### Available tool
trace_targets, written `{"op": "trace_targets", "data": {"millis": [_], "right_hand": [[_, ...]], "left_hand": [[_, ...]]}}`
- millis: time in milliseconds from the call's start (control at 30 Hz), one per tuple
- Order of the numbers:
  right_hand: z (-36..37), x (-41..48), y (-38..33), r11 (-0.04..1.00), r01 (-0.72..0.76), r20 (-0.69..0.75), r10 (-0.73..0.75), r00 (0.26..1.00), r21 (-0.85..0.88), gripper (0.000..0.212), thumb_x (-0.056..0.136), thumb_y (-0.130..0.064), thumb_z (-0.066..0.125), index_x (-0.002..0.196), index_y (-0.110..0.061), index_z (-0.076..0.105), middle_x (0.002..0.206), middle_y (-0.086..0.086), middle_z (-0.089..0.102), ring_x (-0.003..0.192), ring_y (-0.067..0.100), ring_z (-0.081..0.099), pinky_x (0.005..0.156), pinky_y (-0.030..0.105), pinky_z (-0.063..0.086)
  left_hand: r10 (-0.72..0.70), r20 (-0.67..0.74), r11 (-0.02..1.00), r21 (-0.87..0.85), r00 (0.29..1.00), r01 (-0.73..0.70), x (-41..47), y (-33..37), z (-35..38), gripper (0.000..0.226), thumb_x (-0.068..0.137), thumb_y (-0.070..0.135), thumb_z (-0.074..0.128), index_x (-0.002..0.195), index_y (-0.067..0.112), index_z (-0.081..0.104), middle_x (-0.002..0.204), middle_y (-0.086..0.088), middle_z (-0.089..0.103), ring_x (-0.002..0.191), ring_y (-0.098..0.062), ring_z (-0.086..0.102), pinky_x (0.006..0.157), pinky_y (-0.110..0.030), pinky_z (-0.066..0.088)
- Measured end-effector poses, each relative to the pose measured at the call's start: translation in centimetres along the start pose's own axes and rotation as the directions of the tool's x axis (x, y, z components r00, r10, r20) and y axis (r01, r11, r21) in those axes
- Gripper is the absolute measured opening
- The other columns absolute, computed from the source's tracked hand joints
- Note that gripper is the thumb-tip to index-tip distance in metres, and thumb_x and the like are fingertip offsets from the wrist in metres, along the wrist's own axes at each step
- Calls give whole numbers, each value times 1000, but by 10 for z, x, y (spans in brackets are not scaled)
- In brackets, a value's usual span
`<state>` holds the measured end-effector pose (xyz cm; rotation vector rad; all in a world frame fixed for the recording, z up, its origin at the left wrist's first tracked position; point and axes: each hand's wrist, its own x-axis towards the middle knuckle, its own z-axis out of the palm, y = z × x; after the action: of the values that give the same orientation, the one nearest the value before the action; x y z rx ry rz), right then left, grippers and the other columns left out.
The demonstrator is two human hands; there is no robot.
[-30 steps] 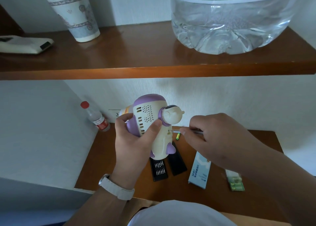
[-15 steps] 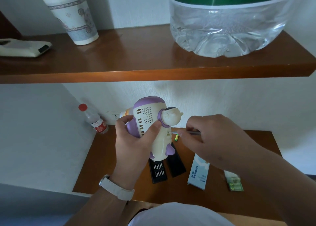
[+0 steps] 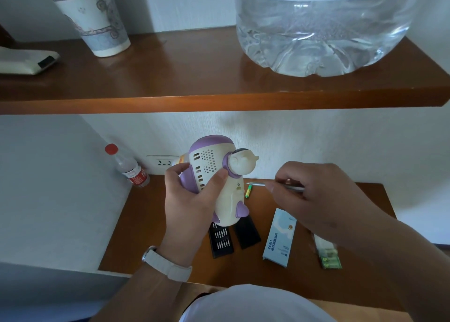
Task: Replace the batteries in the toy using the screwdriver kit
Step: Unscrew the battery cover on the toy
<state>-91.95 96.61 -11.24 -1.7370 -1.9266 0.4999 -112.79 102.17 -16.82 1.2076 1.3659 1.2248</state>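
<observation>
Head cam, nearest stuff first: on the counter [image 3: 146,224] there's the open bit tray [image 3: 220,240] with its black lid [image 3: 247,232] beside it, then a pale blue box [image 3: 280,239] and a green battery pack [image 3: 328,258] off to the right.

Above those, the left hand [image 3: 187,200] is wrapped round the toy [image 3: 214,173], thumb across its vented back, holding it up off the counter. The right hand [image 3: 314,197] pinches the thin screwdriver [image 3: 258,184], with the tip aimed at the toy's cream side and just beside it. It looks a hair off the surface, but I can't swear to it.

My guess is it's the cover-screw step. I'd seat the bit square in the screw head, push straight along the screw, turn slowly and keep the toy clamped (tiny heads strip fast). Tilt the toy so the screw can't drop.

A loose battery [image 3: 248,191] lies on the counter behind the toy, under the screwdriver tip. A small bottle [image 3: 131,170] stands by the wall, with the shelf [image 3: 194,78] overhead.
</observation>
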Motion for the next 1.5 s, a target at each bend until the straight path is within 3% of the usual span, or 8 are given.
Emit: {"op": "trace_targets", "data": {"millis": [233, 367, 500, 567, 633, 900, 1233, 1500], "right_hand": [[14, -11, 25, 919, -117, 19, 119, 993, 377, 32, 81, -66, 39, 83, -39, 56, 63, -7, 59, 50, 2, 54, 47, 12, 43], [29, -12, 34, 796, -193, 156, 125, 980, 574, 16, 98, -40, 41, 88, -35, 52, 60, -4, 58, 52, 6, 52, 55, 19, 47], [45, -9, 33, 468, -364, 304, 202, 931, 805, 8, 102, -10, 44, 96, -9, 49, 64, 2, 52, 54, 16, 48, 56, 28, 46], [52, -5, 29, 253, -403, 350, 229, 908, 880, 12, 99, -3, 46, 89, -10, 48, 63, 3, 44, 52, 15, 39, 49, 25, 39], [58, 1, 28, 169, -404, 356, 253, 899, 899, 18, 96, -1, 47, 82, -12, 49, 60, 1, 38, 48, 13, 32, 43, 23, 31], [84, 20, 20, 586, -252, 74, 310, 948, 770, 17, 89, -15, 63, 78, -28, 65, 51, -8, 42, 44, 4, 37, 44, 17, 36], [105, 32, 6, 724, -227, -28, 322, 946, 651, 13, 83, -34, 65, 78, -22, 63, 66, 4, 57, 55, 3, 50, 57, 15, 49], [121, 30, 5, 753, -250, -36, 341, 939, 609, 19, 90, -27, 66, 77, -14, 61, 70, -7, 61, 61, -2, 55, 56, 5, 44]], "left_hand": [[-40, -8, 999, -27, 999, 40, 4, -5, 3, 77, 56, 59, 81, 118, 32, 46, 94, 26, 70, 81, -1, 74, 56, -21, 58], [-60, -13, 998, -28, 998, 59, 6, -7, 5, 67, 61, 54, 84, 113, 35, 47, 92, 25, 70, 82, -1, 74, 57, -22, 59], [-58, -22, 998, -5, 998, 57, 7, -6, 9, 65, 62, 54, 83, 113, 34, 48, 90, 26, 70, 79, 0, 73, 56, -20, 58], [-48, -23, 999, 16, 999, 48, 6, -5, 11, 71, 58, 57, 82, 115, 31, 47, 89, 27, 69, 78, 1, 73, 55, -19, 57], [-40, -20, 999, 35, 999, 41, 5, -5, 12, 76, 54, 61, 80, 115, 31, 46, 89, 27, 69, 79, 1, 73, 55, -19, 57], [-14, -28, 995, 101, 1000, 17, 6, -6, 11, 84, 53, 64, 76, 121, 26, 45, 89, 33, 66, 79, 8, 69, 52, -14, 54], [-28, -91, 993, 111, 995, 38, 5, -12, 7, 69, 47, 68, 76, 102, 41, 44, 89, 14, 67, 76, 7, 70, 52, -14, 54], [18, -126, 982, 186, 992, 6, 1, -22, -1, 71, 50, 72, 82, 100, 44, 41, 88, 34, 66, 74, 9, 69, 49, -12, 52]]}}
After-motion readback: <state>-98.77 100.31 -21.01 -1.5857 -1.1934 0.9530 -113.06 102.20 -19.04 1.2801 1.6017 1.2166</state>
